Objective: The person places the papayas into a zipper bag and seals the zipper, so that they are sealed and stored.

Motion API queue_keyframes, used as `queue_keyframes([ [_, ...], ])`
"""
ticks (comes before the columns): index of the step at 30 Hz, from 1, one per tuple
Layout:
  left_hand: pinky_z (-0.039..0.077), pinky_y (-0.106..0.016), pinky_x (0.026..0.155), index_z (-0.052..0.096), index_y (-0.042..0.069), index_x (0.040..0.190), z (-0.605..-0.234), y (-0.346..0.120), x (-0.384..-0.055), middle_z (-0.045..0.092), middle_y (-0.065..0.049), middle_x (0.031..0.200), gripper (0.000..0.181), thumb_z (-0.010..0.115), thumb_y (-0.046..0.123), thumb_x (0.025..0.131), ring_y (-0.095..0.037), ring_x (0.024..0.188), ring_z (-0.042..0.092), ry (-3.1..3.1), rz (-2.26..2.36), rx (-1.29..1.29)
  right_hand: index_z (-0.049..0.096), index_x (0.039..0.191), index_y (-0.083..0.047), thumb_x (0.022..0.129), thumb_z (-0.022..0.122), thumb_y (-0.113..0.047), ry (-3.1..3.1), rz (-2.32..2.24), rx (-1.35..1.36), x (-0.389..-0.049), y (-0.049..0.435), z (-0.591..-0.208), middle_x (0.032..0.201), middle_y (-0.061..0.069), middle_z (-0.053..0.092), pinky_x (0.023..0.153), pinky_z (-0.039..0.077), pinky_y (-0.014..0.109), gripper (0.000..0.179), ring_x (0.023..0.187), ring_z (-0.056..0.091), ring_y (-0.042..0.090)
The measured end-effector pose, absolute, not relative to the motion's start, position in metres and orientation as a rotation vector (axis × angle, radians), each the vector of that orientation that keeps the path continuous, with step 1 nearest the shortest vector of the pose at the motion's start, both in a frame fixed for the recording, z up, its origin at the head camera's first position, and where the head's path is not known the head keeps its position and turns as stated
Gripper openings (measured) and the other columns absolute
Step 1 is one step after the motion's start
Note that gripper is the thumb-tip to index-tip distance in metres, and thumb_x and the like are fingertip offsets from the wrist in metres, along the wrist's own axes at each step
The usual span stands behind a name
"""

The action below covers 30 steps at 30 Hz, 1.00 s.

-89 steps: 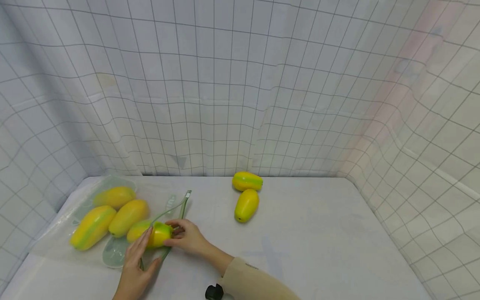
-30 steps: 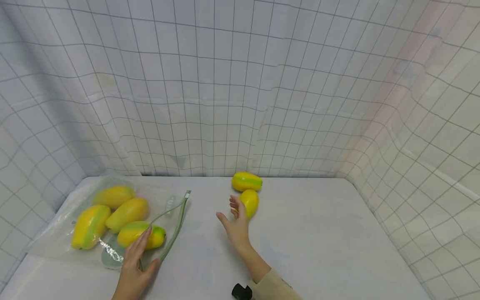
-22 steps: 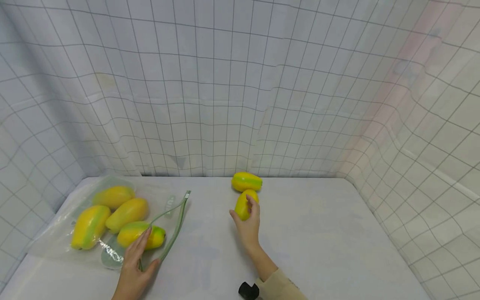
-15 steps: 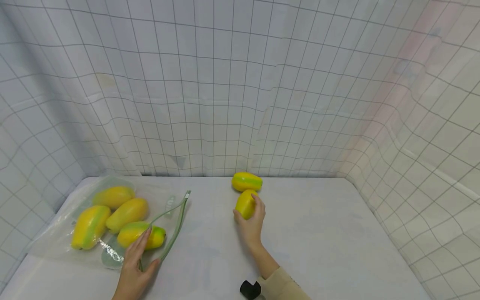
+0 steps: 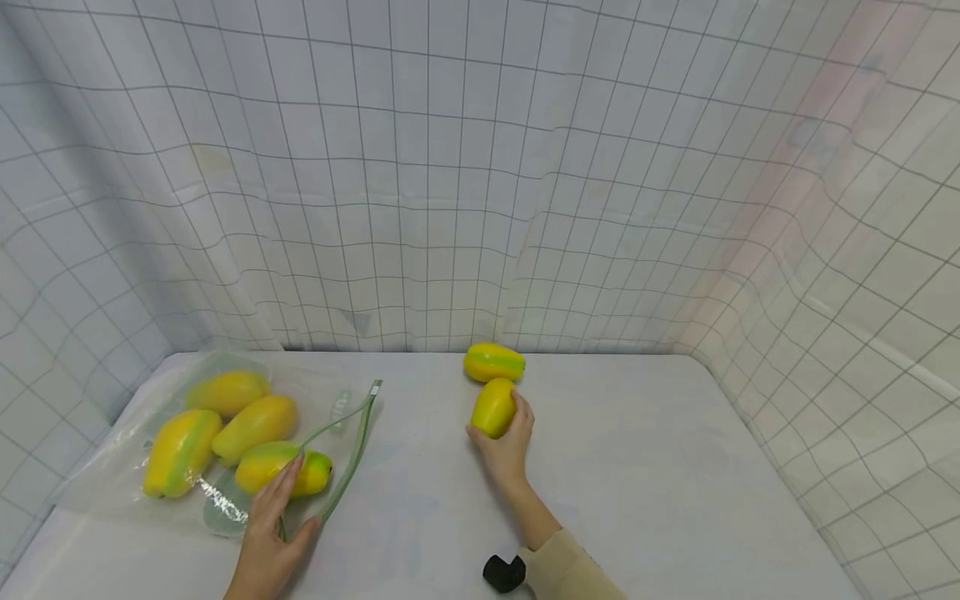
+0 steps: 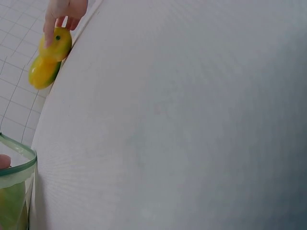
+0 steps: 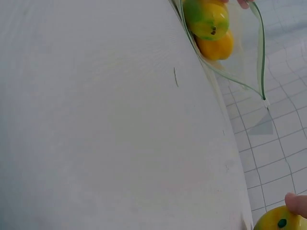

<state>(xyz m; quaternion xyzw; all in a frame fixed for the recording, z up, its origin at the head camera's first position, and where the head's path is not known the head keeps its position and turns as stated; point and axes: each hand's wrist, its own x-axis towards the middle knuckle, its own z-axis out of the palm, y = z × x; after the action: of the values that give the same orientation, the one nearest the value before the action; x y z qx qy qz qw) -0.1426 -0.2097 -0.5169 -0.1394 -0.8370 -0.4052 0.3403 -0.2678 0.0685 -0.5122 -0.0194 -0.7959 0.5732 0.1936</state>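
Note:
Near the back of the table my right hand [image 5: 507, 446] grips a yellow papaya [image 5: 493, 408], thumb on its left side and fingers on its right. The right wrist view shows its stem end [image 7: 282, 223] beside a fingertip. A second papaya [image 5: 493, 362], yellow with a green stripe, lies just behind it. At the left, my left hand [image 5: 272, 529] rests at the mouth of a clear zip bag [image 5: 112, 492] with a green rim. Its fingers are fairly straight, the thumb spread apart, and the rim stands parted between them. Several papayas [image 5: 255, 429] lie inside the bag.
A white-covered table [image 5: 645, 483] spreads beneath everything. Grid-patterned curtains [image 5: 480, 167] enclose its back and both sides. A black wrist device [image 5: 504, 574] sits by the right sleeve.
My right hand has left the papaya at the bag's mouth, moved right, and closed around the nearer loose papaya. That bagged papaya sits slightly farther in. The left hand has stayed put.

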Motion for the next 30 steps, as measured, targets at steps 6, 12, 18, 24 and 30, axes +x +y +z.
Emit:
queue_keyframes([
  [6, 0.014, -0.010, 0.101, 0.040, -0.004, 0.134, -0.517, -0.210, -0.142, 0.029, 0.020, 0.142, 0.090, 0.071, -0.017, 0.051, 0.007, 0.127, 0.023, -2.184, -1.061, -0.361, 0.026, 0.138, -0.010, 0.068, 0.073, 0.001, -2.253, 1.838, -0.055, -0.268, 0.077, -0.510, 0.141, 0.015, 0.025, 0.103, 0.027, 0.052, 0.085, 0.126, 0.031, 0.034],
  [12, 0.014, -0.010, 0.101, 0.040, -0.004, 0.134, -0.518, -0.210, -0.143, 0.029, 0.019, 0.142, 0.089, 0.071, -0.017, 0.052, 0.006, 0.127, 0.023, -2.179, -1.071, -0.366, 0.030, 0.139, -0.017, 0.071, 0.066, 0.003, -2.373, 1.922, -0.050, -0.269, 0.088, -0.506, 0.146, 0.011, 0.022, 0.104, 0.024, 0.054, 0.080, 0.132, 0.025, 0.034],
  [18, 0.014, -0.010, 0.101, 0.040, -0.003, 0.135, -0.518, -0.211, -0.142, 0.029, 0.020, 0.142, 0.088, 0.071, -0.016, 0.053, 0.006, 0.126, 0.023, -2.182, -1.080, -0.364, 0.036, 0.138, -0.018, 0.073, 0.065, 0.001, -2.412, 1.962, -0.021, -0.270, 0.098, -0.503, 0.142, 0.010, 0.029, 0.102, 0.027, 0.053, 0.074, 0.126, 0.032, 0.032],
  [24, 0.014, -0.010, 0.101, 0.041, -0.004, 0.134, -0.517, -0.210, -0.142, 0.029, 0.018, 0.143, 0.088, 0.071, -0.015, 0.052, 0.006, 0.127, 0.024, -2.171, -1.077, -0.377, 0.034, 0.141, -0.016, 0.076, 0.067, -0.002, -2.437, 1.969, 0.087, -0.270, 0.105, -0.502, 0.140, 0.014, 0.031, 0.101, 0.029, 0.054, 0.074, 0.123, 0.035, 0.034],
  [30, 0.014, -0.011, 0.102, 0.041, -0.004, 0.134, -0.516, -0.210, -0.142, 0.030, 0.018, 0.143, 0.087, 0.071, -0.015, 0.053, 0.005, 0.127, 0.024, -2.169, -1.074, -0.377, 0.034, 0.141, -0.021, 0.079, 0.070, -0.015, -2.491, 1.927, 0.117, -0.272, 0.108, -0.504, 0.138, 0.011, 0.034, 0.100, 0.031, 0.051, 0.072, 0.120, 0.037, 0.029],
])
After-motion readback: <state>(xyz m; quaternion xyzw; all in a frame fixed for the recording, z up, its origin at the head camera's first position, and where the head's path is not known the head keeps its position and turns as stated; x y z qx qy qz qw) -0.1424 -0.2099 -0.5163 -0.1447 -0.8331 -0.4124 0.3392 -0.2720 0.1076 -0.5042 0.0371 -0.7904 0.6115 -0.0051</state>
